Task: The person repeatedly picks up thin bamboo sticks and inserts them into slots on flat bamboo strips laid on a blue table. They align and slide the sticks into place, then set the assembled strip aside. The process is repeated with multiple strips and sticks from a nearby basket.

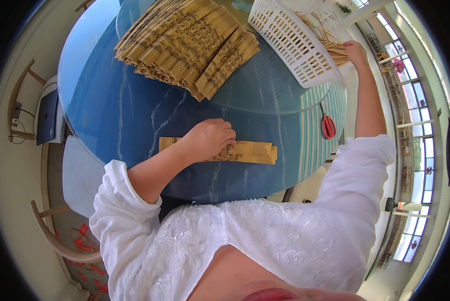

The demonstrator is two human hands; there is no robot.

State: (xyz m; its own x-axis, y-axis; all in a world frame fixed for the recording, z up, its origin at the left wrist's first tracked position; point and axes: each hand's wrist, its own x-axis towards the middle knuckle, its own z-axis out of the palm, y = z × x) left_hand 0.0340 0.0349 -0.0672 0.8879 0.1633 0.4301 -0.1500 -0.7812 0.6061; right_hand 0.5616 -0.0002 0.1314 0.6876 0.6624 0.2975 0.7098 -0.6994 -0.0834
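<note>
My left hand (pixel 210 139) rests on a flat gold-brown printed paper sleeve (pixel 257 152) near the front of the round blue table. Its fingers are curled and closed against the sleeve, and the fingertips are partly hidden. Far to the right, my right hand (pixel 356 54) reaches to the side of a white plastic basket (pixel 305 50). Its fingers close at the ends of the thin tan sticks (pixel 335 50) lying in that basket; how many it grips cannot be seen. A large fanned stack of the same kind of gold sleeves (pixel 182 45) lies at the back of the table.
Red-handled scissors (pixel 328 127) lie on the striped right part of the table (pixel 165 113). A clear round glass layer carries the stack and basket. At the left are a dark laptop (pixel 47 118) and a wooden chair (pixel 67 256). Windows line the right side.
</note>
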